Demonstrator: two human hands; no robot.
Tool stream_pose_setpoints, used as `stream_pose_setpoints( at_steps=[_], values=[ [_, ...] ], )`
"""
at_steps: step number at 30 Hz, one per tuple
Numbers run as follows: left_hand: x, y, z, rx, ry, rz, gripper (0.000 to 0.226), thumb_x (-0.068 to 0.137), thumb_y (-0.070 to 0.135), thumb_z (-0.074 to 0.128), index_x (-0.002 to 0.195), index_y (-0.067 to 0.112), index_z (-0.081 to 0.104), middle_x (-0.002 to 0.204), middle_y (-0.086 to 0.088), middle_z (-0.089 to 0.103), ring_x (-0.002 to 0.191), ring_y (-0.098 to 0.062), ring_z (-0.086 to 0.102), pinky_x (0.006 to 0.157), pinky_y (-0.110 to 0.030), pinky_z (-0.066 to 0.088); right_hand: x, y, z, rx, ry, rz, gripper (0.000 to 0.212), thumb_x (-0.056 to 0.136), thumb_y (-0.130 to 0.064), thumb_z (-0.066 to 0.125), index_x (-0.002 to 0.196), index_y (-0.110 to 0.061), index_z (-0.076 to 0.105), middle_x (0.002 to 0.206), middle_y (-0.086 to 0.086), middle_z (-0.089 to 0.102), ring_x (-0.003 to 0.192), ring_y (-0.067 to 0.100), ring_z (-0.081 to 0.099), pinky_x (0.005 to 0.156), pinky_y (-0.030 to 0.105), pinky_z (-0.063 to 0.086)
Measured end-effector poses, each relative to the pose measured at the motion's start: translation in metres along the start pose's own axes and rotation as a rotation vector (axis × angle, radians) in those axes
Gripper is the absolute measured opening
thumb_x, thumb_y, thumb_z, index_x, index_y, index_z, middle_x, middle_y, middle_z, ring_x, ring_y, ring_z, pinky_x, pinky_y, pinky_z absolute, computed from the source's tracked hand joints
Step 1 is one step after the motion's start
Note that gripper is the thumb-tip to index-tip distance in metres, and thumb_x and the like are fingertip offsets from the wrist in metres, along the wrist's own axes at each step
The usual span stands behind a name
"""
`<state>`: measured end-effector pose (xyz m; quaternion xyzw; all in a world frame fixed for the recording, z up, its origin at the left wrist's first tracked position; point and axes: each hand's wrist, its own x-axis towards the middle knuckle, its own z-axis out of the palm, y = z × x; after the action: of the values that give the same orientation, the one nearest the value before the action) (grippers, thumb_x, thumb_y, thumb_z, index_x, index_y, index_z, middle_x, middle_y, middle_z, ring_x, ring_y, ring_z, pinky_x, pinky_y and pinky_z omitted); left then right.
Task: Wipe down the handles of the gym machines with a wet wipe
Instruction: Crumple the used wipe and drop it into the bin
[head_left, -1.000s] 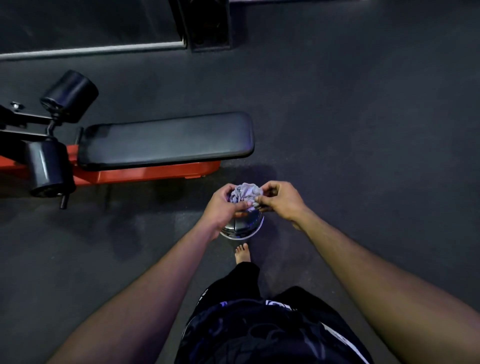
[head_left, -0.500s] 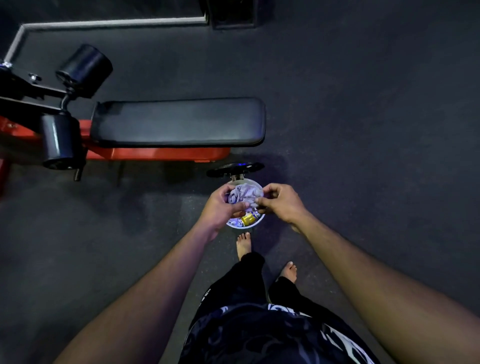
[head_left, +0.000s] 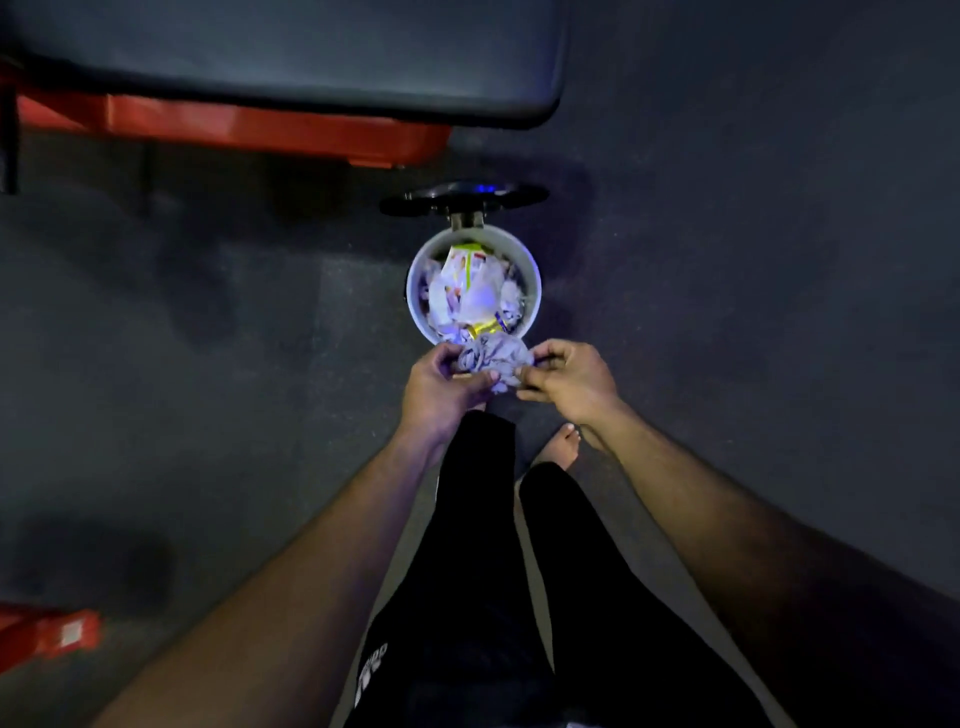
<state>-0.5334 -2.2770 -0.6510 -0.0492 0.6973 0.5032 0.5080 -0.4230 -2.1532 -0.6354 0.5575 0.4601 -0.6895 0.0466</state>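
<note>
Dark rubber floor (head_left: 753, 260) fills the head view, dim light throughout. Bench (head_left: 291, 57) with black pad on a red frame runs across the top. Small round bin (head_left: 415, 291) stands on the floor just in front of it, lid (head_left: 462, 196) tipped up behind the rim. I can see crumpled paper and a wrapper inside, near the top.

Wipe (head_left: 491, 358) is bunched into a grey wad, held in the air over the near edge of the bin. Left hand (head_left: 441, 387) grips it from the left, fingers curled round the wad. Right hand (head_left: 566, 382) pinches its right edge between thumb and fingertips. Both hands touch the wipe; neither touches the bin. Bare right foot (head_left: 563, 447) sits just below the hands. Whether the other foot is on a pedal I cannot tell; the hands hide it.

My read: wiping looks finished here and the step is disposal.

To do it well:
- move the wad forward so it is over the middle of the opening, not the rim;
- let go with both hands together so it does not snag on a finger;
- bin is nearly full, so press lightly if the wad sits proud of the rim.

Risk: drop onto the floor at the near edge.
</note>
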Motion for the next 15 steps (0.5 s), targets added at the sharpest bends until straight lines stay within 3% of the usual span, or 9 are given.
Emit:
stream_pose_setpoints(
  at_steps=[4, 7, 10, 13, 15],
  values=[
    [0.08, -0.021, 0.002, 0.025, 0.061, -0.024, 0.033, 0.084, -0.011, 0.075, 0.106, 0.008, 0.058, 0.096, -0.011, 0.07, 0.073, -0.016, 0.07, 0.062, -0.025, 0.061, 0.081, 0.017, 0.017, -0.023, 0.047, 0.023, 0.027, 0.089, 0.012, 0.066, 0.077, -0.011, 0.059, 0.069, 0.007, 0.059, 0.053, 0.007, 0.064, 0.057, 0.021, 0.059],
    [0.147, -0.041, 0.003, 0.13, 0.093, 0.012, 0.035, 0.08, 0.003, 0.085, 0.106, 0.009, 0.062, 0.104, -0.016, 0.073, 0.084, -0.029, 0.071, 0.071, -0.038, 0.064, 0.148, 0.026, 0.024, -0.031, 0.084, 0.022, 0.029, 0.089, 0.012, 0.066, 0.075, -0.012, 0.058, 0.066, 0.0, 0.061, 0.054, 0.007, 0.064, 0.059, 0.023, 0.061],
    [0.205, -0.061, 0.004, 0.211, 0.109, 0.005, 0.036, 0.084, 0.001, 0.082, 0.111, 0.006, 0.059, 0.105, -0.015, 0.072, 0.088, -0.029, 0.07, 0.075, -0.042, 0.064, 0.212, 0.041, 0.031, -0.041, 0.095, 0.046, 0.027, 0.088, 0.01, 0.067, 0.076, -0.012, 0.059, 0.07, 0.002, 0.065, 0.055, 0.01, 0.068, 0.057, 0.024, 0.059],
    [0.273, -0.091, 0.006, 0.276, 0.126, -0.018, 0.035, 0.083, 0.004, 0.084, 0.1, 0.018, 0.057, 0.101, -0.012, 0.073, 0.089, -0.033, 0.074, 0.083, -0.053, 0.063, 0.279, 0.067, 0.035, -0.077, 0.104, 0.065, 0.023, 0.088, 0.008, 0.069, 0.079, -0.012, 0.061, 0.078, 0.007, 0.068, 0.064, 0.016, 0.07, 0.06, 0.027, 0.06],
    [0.29, -0.095, 0.002, 0.334, 0.138, -0.034, 0.036, 0.08, 0.01, 0.088, 0.101, 0.02, 0.06, 0.099, -0.008, 0.076, 0.089, -0.03, 0.075, 0.083, -0.051, 0.063, 0.296, 0.072, 0.036, -0.101, 0.11, 0.078, 0.022, 0.087, 0.006, 0.071, 0.08, -0.012, 0.062, 0.085, 0.011, 0.069, 0.074, 0.022, 0.072, 0.068, 0.033, 0.063]
  ],
)
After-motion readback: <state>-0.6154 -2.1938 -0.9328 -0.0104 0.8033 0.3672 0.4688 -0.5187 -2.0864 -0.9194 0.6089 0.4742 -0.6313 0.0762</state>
